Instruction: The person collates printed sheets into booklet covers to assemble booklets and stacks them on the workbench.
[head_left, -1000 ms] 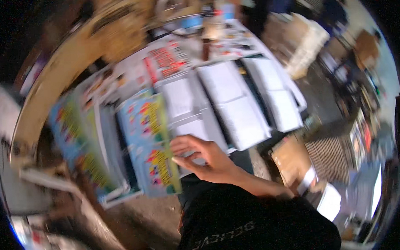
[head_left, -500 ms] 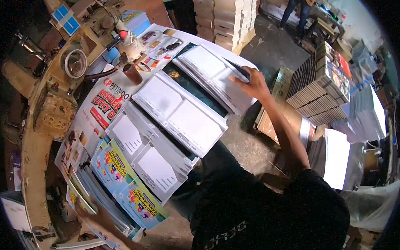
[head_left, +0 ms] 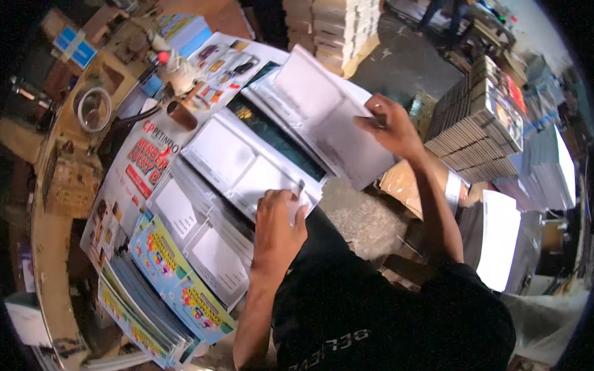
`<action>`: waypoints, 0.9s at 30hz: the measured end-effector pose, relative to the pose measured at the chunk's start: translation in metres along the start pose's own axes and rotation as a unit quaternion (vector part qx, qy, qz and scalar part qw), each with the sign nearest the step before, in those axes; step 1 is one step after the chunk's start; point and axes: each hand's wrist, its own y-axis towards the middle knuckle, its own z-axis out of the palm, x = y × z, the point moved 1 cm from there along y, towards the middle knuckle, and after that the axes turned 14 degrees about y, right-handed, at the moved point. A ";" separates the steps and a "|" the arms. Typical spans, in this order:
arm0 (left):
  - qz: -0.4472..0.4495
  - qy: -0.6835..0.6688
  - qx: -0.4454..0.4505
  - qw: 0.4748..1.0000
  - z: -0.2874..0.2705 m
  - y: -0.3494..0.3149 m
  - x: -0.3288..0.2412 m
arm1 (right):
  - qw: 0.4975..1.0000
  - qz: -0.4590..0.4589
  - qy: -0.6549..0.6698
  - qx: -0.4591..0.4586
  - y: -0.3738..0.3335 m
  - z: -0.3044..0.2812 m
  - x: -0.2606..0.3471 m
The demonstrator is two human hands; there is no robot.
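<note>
Stacks of white printed sheets lie in rows across the table. At the right-hand stack, my right hand point(head_left: 394, 126) is closed at the edge of a printed sheet point(head_left: 306, 87), whose right side is raised and tilted. My left hand point(head_left: 279, 225) rests over the near right corner of the middle stack of printed sheets point(head_left: 220, 145). Its thumb and fingers pinch at the top sheet's corner. Nearer to me lie grey-white sheets point(head_left: 214, 247), fanned out, beside blue-and-yellow booklet covers point(head_left: 176, 275). A dark green printed cover point(head_left: 279, 140) shows between the two farther stacks.
A worn machine frame point(head_left: 52, 213) curves along the left. A brown cylinder point(head_left: 181, 115) and a red-capped bottle point(head_left: 174, 69) stand on the poster-covered table point(head_left: 121, 211). Bundled books point(head_left: 471, 127) and paper piles point(head_left: 545, 170) are at the right. Another person point(head_left: 444, 10) stands far back.
My left hand has moved from the booklets at lower left to the middle stack. My right hand has shifted slightly, and the sheet at the right-hand stack has risen and tilted.
</note>
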 end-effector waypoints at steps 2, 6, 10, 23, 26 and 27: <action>-0.081 -0.125 0.070 0.986 -0.004 -0.006 0.011 | 0.993 0.024 0.109 0.027 -0.007 0.000 0.005; -0.145 -0.200 0.005 0.969 -0.026 -0.014 0.008 | 0.983 0.087 0.161 0.007 -0.008 0.006 0.001; -0.144 -0.197 -0.025 0.969 -0.031 -0.028 0.003 | 0.948 0.074 0.307 0.035 -0.002 0.026 0.021; -0.199 -0.389 -0.089 0.895 -0.018 -0.051 0.008 | 0.967 0.011 0.133 0.218 -0.007 0.096 0.020; -0.117 -0.393 -0.103 0.906 -0.028 -0.052 0.015 | 0.955 0.046 0.205 0.209 -0.027 0.139 0.014; -0.116 -0.315 -0.103 0.936 -0.039 -0.054 0.022 | 0.948 0.044 0.236 0.208 -0.027 0.133 0.008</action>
